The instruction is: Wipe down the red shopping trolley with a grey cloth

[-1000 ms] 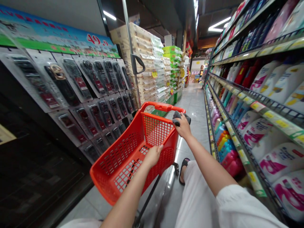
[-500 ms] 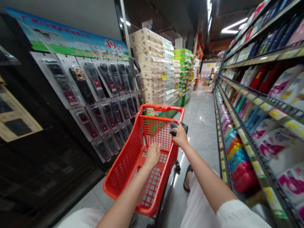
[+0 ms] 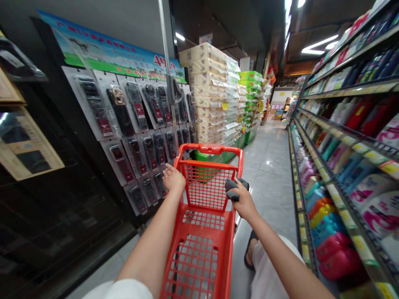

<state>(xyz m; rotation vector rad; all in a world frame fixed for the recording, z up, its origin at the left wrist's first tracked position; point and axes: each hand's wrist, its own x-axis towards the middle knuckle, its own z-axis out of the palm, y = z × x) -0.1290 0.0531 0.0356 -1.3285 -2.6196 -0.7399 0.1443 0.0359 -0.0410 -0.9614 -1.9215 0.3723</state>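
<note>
A red shopping cart (image 3: 212,162) with lattice walls stands in front of me. My left hand (image 3: 174,179) is at its left side near the upper rim, fingers loosely apart and nothing held. Beside the right rim, my right hand (image 3: 245,201) has its fingers closed around a dark grey object (image 3: 232,190). The hand partly covers this object, and its exact kind does not show. The visible cart floor (image 3: 195,265) is an open grid.
Packaged belts (image 3: 134,104) hang on a display at the left, behind a metal pole (image 3: 165,41). Stacked tissue packs (image 3: 207,79) stand ahead. Shelves of bottles (image 3: 336,166) line the right side, and the tiled aisle (image 3: 271,153) runs forward between them.
My left hand has moved from over the basket to the cart's left side. The cart has swung to point more straight ahead. My right hand still grips the dark grey object.
</note>
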